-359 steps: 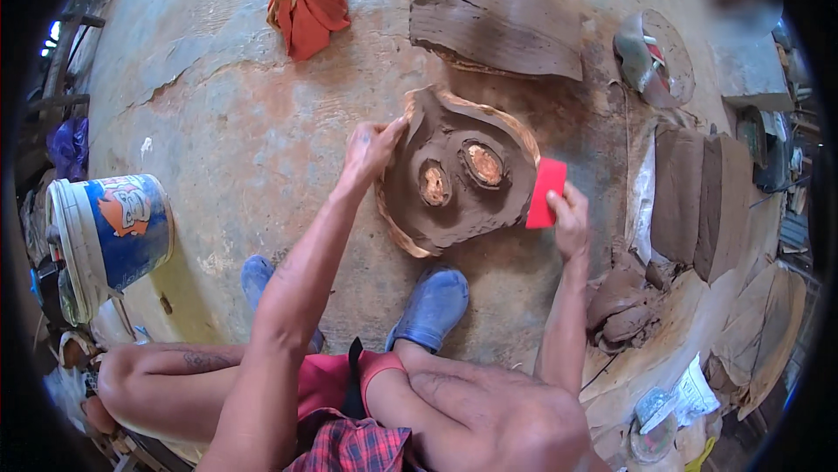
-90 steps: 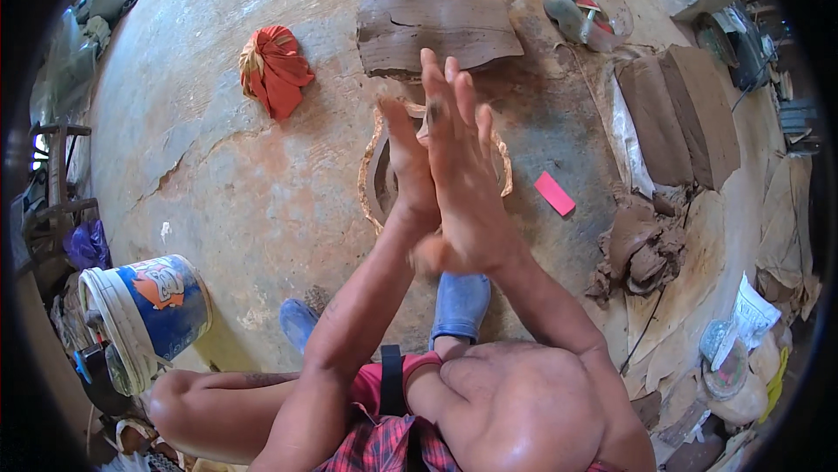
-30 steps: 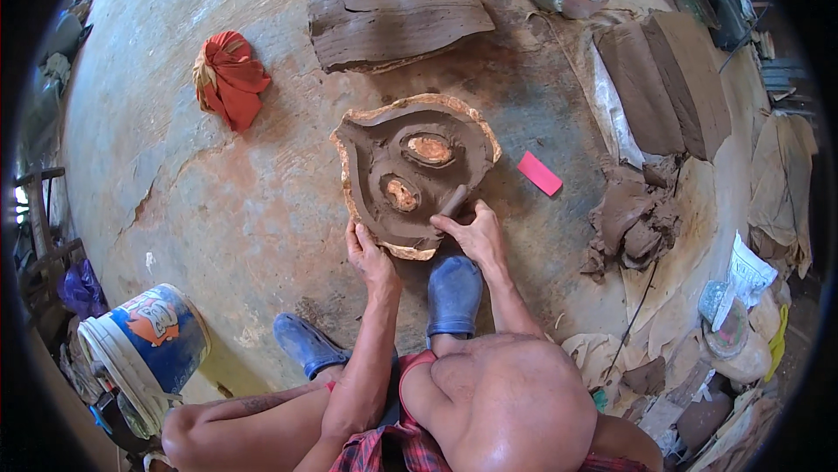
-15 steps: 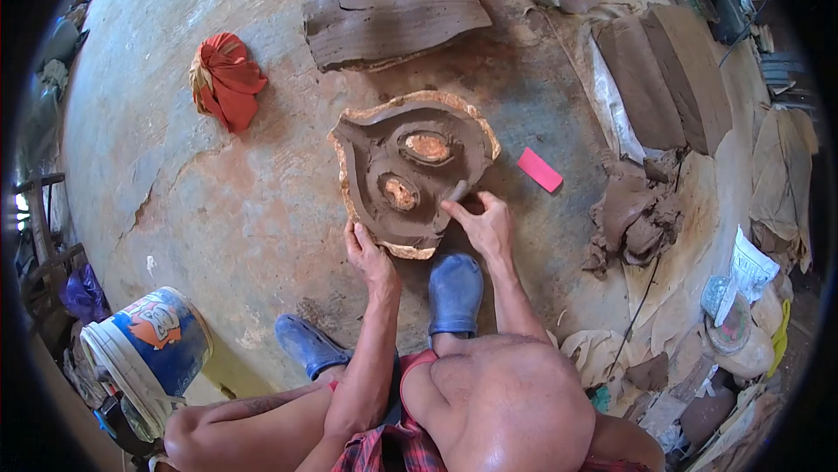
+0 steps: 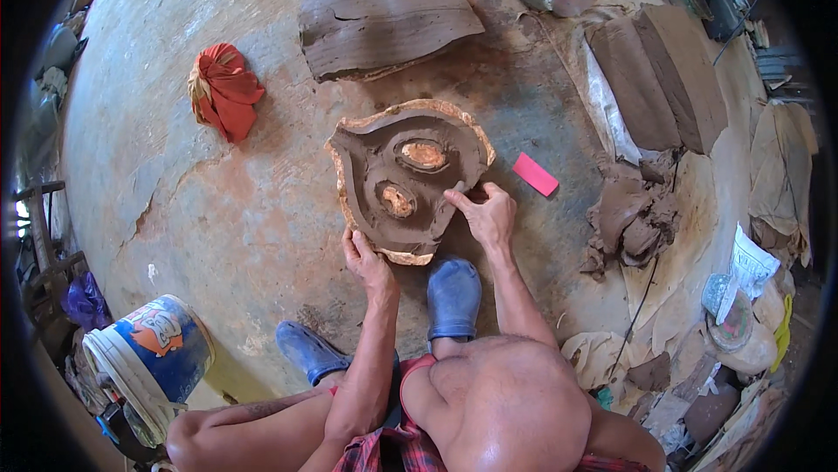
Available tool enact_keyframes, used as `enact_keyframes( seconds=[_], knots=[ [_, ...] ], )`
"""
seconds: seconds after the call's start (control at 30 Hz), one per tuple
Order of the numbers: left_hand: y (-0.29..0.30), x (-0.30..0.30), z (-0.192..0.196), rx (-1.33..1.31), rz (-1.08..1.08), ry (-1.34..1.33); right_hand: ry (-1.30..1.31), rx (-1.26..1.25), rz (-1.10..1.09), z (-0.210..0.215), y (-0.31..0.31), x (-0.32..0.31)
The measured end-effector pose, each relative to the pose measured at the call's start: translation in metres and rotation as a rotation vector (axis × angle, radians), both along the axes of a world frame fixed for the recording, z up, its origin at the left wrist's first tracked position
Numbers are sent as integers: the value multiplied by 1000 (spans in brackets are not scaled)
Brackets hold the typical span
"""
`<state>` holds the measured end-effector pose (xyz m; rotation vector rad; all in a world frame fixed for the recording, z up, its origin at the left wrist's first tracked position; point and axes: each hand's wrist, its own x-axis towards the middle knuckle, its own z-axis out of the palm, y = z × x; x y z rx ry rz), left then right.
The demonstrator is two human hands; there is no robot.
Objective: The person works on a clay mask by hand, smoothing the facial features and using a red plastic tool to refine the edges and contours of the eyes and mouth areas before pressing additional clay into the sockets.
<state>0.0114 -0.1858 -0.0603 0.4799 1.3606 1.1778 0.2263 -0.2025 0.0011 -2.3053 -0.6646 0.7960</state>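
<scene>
Clay, wet and dark brown, fills a flat heart-like mould lying on the round concrete floor directly ahead of the squatting person, just beyond the blue shoes. Its long axis runs from the near edge, by the hands, up and away toward the far right lobe. 2 oval hollows inside show orange-tan, and the rim is pale, crusted and ragged.

Both hands sit at the near end, the right one further in. Left hand grips the near lower rim, fingers curled around the edge and thumb on top. Right hand rests on the right side of the clay, fingers loosely bent with fingertips pressing the soft inner wall; it holds nothing separate.

A pink rectangular scraper lies flat just right of the right hand, not touching it. Further off, a large cracked slab of clay sits beyond the mould, a red cloth lies to the far left, lumps of clay heap at right, and a blue-and-white bucket stands near left
</scene>
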Motion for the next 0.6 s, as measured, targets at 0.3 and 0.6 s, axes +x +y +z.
enact_keyframes(
  seconds=[0.3, 0.6],
  knots=[
    [-4, 3, 11, -59, -25, 34, -117, 171, 4, 4, -3, 8],
    [2, 5, 9, -39, 26, 22, -134, 132, -16, -6, 5, 13]
  ],
)
